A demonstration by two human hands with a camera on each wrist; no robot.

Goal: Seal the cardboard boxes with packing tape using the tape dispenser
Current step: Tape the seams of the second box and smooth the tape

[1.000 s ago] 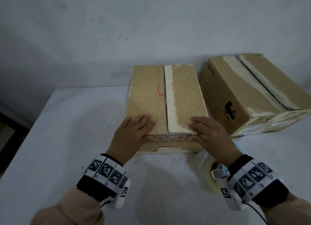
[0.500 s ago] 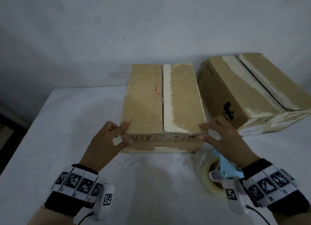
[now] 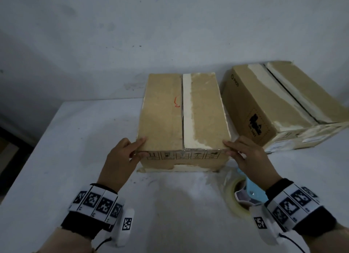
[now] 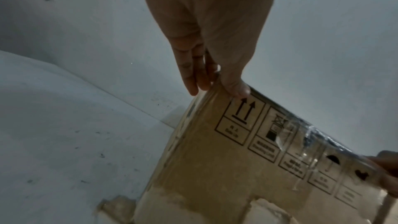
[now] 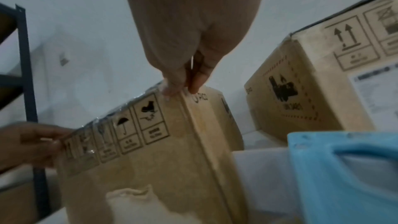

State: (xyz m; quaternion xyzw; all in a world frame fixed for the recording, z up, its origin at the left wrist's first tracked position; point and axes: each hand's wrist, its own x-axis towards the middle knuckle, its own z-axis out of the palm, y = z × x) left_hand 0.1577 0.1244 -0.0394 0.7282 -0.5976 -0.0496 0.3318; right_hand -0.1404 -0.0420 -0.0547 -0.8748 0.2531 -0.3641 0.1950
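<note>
A closed cardboard box [image 3: 162, 120] stands mid-table, with a white torn strip beside its top seam. Clear tape [image 3: 181, 151] runs along its near top edge, over the printed handling symbols [image 4: 243, 122]. My left hand [image 3: 138, 146] is at the near left corner, with the thumb [image 4: 234, 88] on the front face and straight fingers on the left side. My right hand [image 3: 232, 148] presses the near right corner [image 5: 183, 89] the same way. The blue tape dispenser [image 3: 249, 188] with its clear roll [image 3: 231, 199] lies on the table under my right wrist; neither hand holds it.
A second cardboard box [image 3: 273, 105] sits to the right, close beside the first. Both stand against the white wall at the back of the white table [image 3: 85, 158]. A dark metal shelf frame [image 5: 23, 74] stands off the table's left side.
Both hands slid from the top of the box, near the seam, outward along the near edge to its two corners. The box and dispenser stayed where they were.
</note>
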